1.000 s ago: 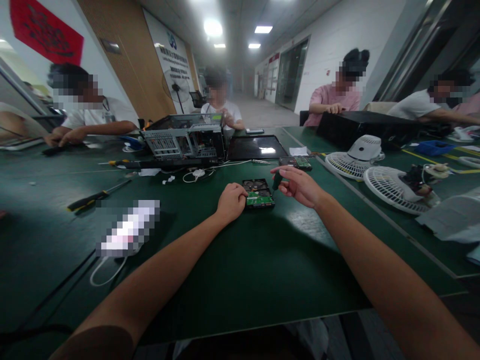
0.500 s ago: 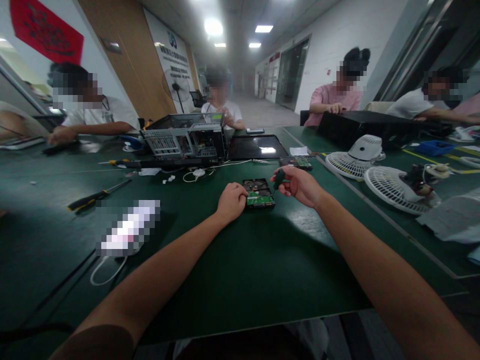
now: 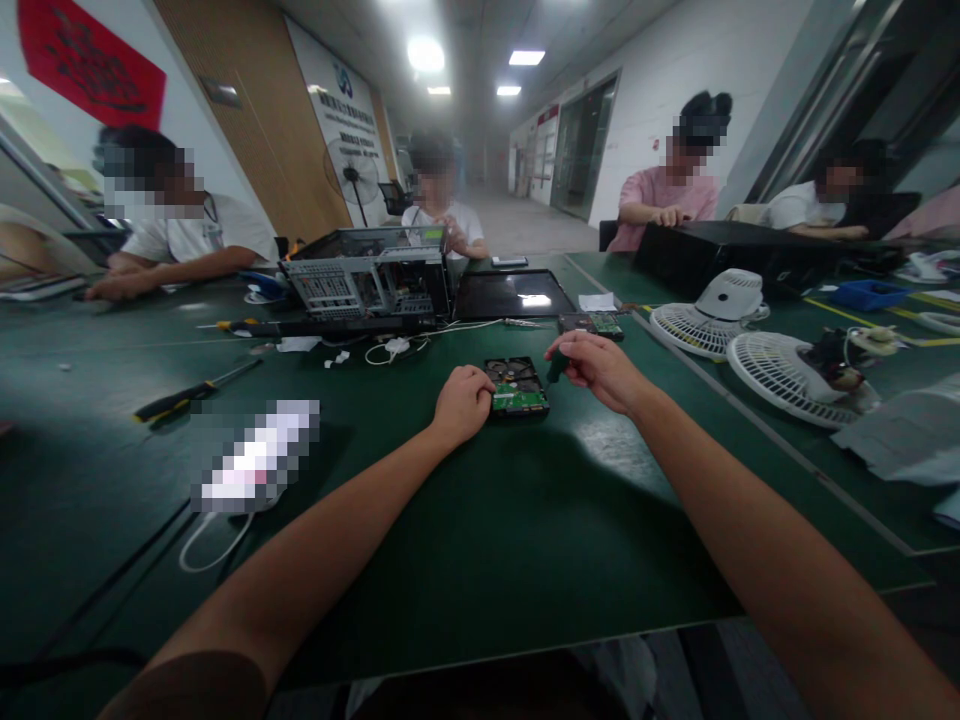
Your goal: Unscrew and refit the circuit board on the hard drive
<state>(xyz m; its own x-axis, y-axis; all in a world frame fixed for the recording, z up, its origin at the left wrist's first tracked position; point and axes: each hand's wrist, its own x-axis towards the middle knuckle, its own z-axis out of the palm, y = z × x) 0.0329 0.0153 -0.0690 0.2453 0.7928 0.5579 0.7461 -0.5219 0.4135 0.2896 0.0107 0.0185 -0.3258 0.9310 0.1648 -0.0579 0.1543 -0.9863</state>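
A hard drive [image 3: 517,387] with a green circuit board lies on the green table [image 3: 480,540] in front of me. My left hand [image 3: 463,402] is closed against its left side, fingers gripping the edge. At its right, my right hand [image 3: 596,368] is wrapped round the dark green handle of a small screwdriver [image 3: 556,368]. The screwdriver is tilted and its thin shaft points down at the drive's right edge. Whether the tip sits in a screw is too small to tell.
An opened computer case [image 3: 367,280] and a black flat panel [image 3: 514,294] stand beyond the drive. More drives [image 3: 592,325] lie behind my right hand. To the right are white fan parts [image 3: 709,315]; to the left, a yellow-black screwdriver [image 3: 176,402] and a blurred-out phone-like object [image 3: 259,458]. Co-workers sit around.
My right fingers have shifted slightly on the screwdriver handle, which now shows lower beneath them. My left hand and the hard drive stay put. A co-worker at far right has drawn an arm in.
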